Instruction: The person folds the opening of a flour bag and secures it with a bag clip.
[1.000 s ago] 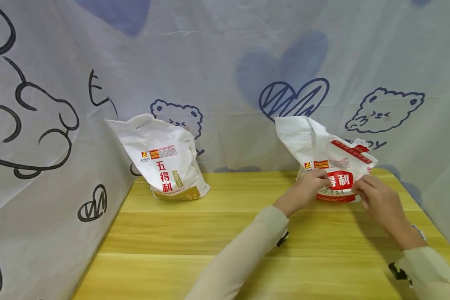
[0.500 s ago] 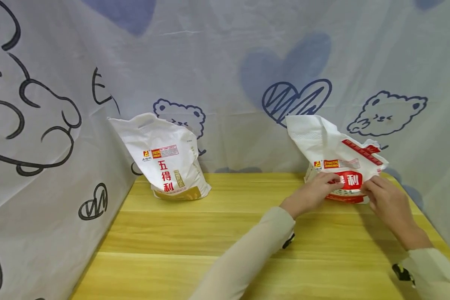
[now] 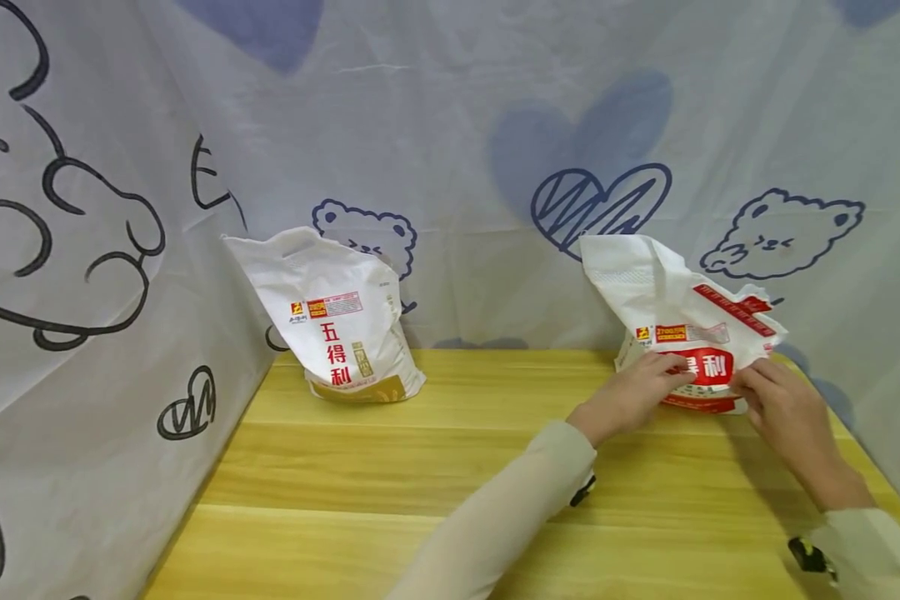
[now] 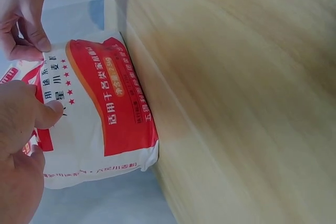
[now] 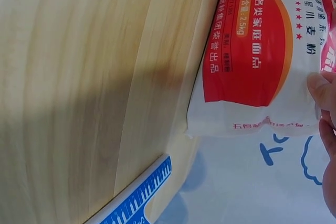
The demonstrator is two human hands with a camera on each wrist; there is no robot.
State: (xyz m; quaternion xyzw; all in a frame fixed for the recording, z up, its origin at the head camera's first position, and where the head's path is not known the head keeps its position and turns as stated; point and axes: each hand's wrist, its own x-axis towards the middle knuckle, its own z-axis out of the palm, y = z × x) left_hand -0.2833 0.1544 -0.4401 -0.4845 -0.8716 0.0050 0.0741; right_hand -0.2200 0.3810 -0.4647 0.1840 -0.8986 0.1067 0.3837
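Note:
At the right of the head view stands a white-and-red flour bag [image 3: 712,367], its white top leaning left and a ragged edge with red strips at upper right. My left hand [image 3: 633,390] pinches the front of it near the red oval, on the left. My right hand [image 3: 787,412] pinches the same front on the right side. In the left wrist view, both thumbs press on the bag [image 4: 86,129] just above its red panel. From the right wrist, the red panel [image 5: 247,51] shows "2.5kg", with my right hand [image 5: 326,103] at the frame's edge.
Another white flour bag [image 3: 330,325], with red characters and a gold bottom, stands at the back left of the wooden table [image 3: 345,475]. A printed curtain [image 3: 465,167] hangs behind and along the sides. A flat blue-and-white object [image 5: 136,195] lies near the table's right edge.
Both hands have shifted a little to the right, and the white-and-red flour bag with them. The head view has also turned slightly left. Both hands keep their hold.

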